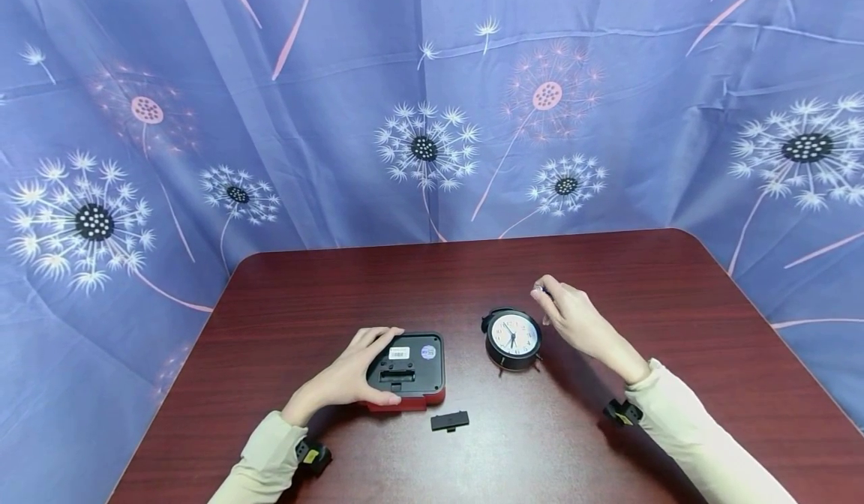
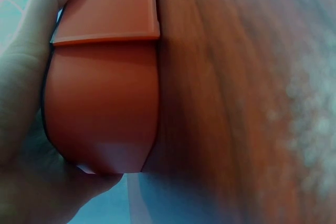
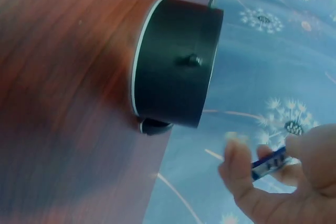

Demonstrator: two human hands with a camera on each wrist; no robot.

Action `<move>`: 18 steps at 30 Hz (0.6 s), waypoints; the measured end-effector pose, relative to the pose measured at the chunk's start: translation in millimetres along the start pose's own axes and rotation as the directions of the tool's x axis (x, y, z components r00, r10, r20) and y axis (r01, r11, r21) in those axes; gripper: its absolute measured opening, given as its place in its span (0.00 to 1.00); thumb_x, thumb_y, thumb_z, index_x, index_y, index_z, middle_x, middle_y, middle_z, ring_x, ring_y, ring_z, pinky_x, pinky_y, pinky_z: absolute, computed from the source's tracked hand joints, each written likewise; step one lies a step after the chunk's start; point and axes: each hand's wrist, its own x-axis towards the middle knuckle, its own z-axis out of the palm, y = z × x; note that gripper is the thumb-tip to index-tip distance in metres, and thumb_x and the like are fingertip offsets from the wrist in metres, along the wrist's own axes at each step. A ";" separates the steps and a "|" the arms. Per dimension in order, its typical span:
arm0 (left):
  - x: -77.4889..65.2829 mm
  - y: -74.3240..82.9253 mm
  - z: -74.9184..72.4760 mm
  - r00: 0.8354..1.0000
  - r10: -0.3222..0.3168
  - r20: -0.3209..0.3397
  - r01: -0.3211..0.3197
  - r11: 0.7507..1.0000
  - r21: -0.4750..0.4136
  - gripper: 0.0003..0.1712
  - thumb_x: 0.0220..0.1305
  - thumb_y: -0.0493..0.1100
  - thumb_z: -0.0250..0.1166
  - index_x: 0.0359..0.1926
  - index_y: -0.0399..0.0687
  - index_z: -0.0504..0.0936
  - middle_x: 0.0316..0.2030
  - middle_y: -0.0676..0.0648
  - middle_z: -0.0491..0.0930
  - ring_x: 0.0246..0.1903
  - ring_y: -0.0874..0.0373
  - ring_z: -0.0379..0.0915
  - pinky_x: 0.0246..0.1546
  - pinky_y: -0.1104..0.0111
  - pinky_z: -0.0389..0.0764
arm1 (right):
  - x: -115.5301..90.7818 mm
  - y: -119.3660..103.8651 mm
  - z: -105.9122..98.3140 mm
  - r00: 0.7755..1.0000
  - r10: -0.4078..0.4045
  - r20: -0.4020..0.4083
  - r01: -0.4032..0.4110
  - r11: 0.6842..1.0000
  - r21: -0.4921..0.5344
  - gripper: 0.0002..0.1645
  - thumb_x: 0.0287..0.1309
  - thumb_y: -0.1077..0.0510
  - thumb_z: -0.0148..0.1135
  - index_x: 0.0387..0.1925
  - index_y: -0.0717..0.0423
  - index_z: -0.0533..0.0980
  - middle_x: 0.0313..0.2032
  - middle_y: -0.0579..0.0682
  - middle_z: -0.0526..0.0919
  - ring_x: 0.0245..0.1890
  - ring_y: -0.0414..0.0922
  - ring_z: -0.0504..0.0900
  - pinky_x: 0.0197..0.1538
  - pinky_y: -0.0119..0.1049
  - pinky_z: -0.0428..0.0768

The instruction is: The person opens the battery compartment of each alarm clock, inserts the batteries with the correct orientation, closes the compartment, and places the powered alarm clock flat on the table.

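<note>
Red-and-black device (image 1: 421,373): lying back-up, left on the surface (image 1: 540,436), left hand (image 1: 347,373) gripping it wide-spread, apparently steadying its uncovered compartment (image 1: 397,376); battery cover (image 1: 449,421) resting nearer; right hand (image 1: 574,316) pinching a battery (image 3: 269,164), right of black alarm clock (image 1: 513,337).

The right hand (image 1: 577,320) partly hides the blurred battery (image 3: 269,164); the left hand (image 1: 347,373) covers one side of the red-and-black device (image 1: 424,376), its label (image 1: 400,353) too small to read.
</note>
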 end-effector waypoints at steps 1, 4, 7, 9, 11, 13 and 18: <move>0.0 0.0 0.0 1.000 0.001 0.000 -0.001 1.000 0.000 0.59 0.39 0.64 0.76 0.71 0.53 0.61 0.64 0.48 0.65 0.64 0.52 0.55 0.58 0.52 0.70 | 0.2 -2.4 0.7 1.000 0.001 -0.012 -0.001 1.000 0.000 0.08 0.71 0.58 0.49 0.38 0.57 0.72 0.17 0.43 0.74 0.18 0.39 0.77 0.33 0.36 0.76; -0.2 -0.1 0.0 1.000 0.001 -0.001 -0.001 1.000 -0.002 0.59 0.39 0.64 0.76 0.71 0.53 0.61 0.64 0.48 0.65 0.64 0.52 0.55 0.58 0.51 0.70 | 0.6 -8.4 2.4 0.999 -0.005 -0.049 0.003 1.000 -0.023 0.08 0.71 0.58 0.48 0.36 0.57 0.72 0.15 0.44 0.72 0.16 0.37 0.74 0.33 0.37 0.75; -0.4 0.0 -0.3 1.000 -0.002 0.000 0.002 1.000 -0.004 0.59 0.39 0.64 0.76 0.71 0.53 0.61 0.64 0.48 0.65 0.64 0.53 0.55 0.58 0.51 0.70 | 0.7 -11.8 4.9 0.995 -0.036 -0.088 0.030 0.997 -0.068 0.07 0.69 0.60 0.52 0.34 0.57 0.73 0.18 0.45 0.73 0.19 0.37 0.71 0.32 0.39 0.74; -0.4 0.2 -0.5 1.000 -0.003 0.001 0.003 1.000 -0.005 0.59 0.39 0.64 0.76 0.71 0.53 0.61 0.64 0.48 0.65 0.64 0.53 0.55 0.58 0.51 0.69 | 0.1 -13.5 6.6 0.992 -0.066 -0.105 0.056 0.994 -0.092 0.06 0.67 0.61 0.54 0.32 0.57 0.74 0.22 0.46 0.73 0.23 0.38 0.71 0.32 0.39 0.73; -0.5 0.4 -0.7 1.000 -0.006 0.002 0.006 1.000 -0.007 0.59 0.39 0.64 0.76 0.72 0.53 0.61 0.64 0.48 0.64 0.64 0.53 0.55 0.58 0.51 0.69 | -0.6 -14.8 8.5 0.990 -0.089 -0.113 0.077 0.992 -0.103 0.06 0.65 0.61 0.57 0.31 0.57 0.75 0.24 0.46 0.73 0.25 0.40 0.71 0.32 0.38 0.73; -0.5 0.5 -0.8 1.000 -0.007 0.002 0.007 1.000 -0.008 0.59 0.38 0.64 0.76 0.71 0.53 0.61 0.64 0.48 0.64 0.64 0.52 0.55 0.58 0.51 0.69 | -2.1 -16.7 10.0 0.988 -0.108 -0.111 0.098 0.991 -0.092 0.05 0.64 0.60 0.58 0.31 0.55 0.76 0.27 0.47 0.74 0.27 0.39 0.71 0.32 0.36 0.73; 0.0 -0.4 0.0 1.000 -0.005 -0.001 0.005 1.000 -0.001 0.59 0.38 0.64 0.76 0.71 0.53 0.61 0.64 0.48 0.65 0.64 0.53 0.55 0.58 0.51 0.69 | -3.4 -24.0 13.7 0.986 -0.146 -0.084 0.144 0.989 -0.029 0.05 0.61 0.56 0.63 0.31 0.52 0.78 0.26 0.43 0.70 0.25 0.35 0.67 0.28 0.30 0.70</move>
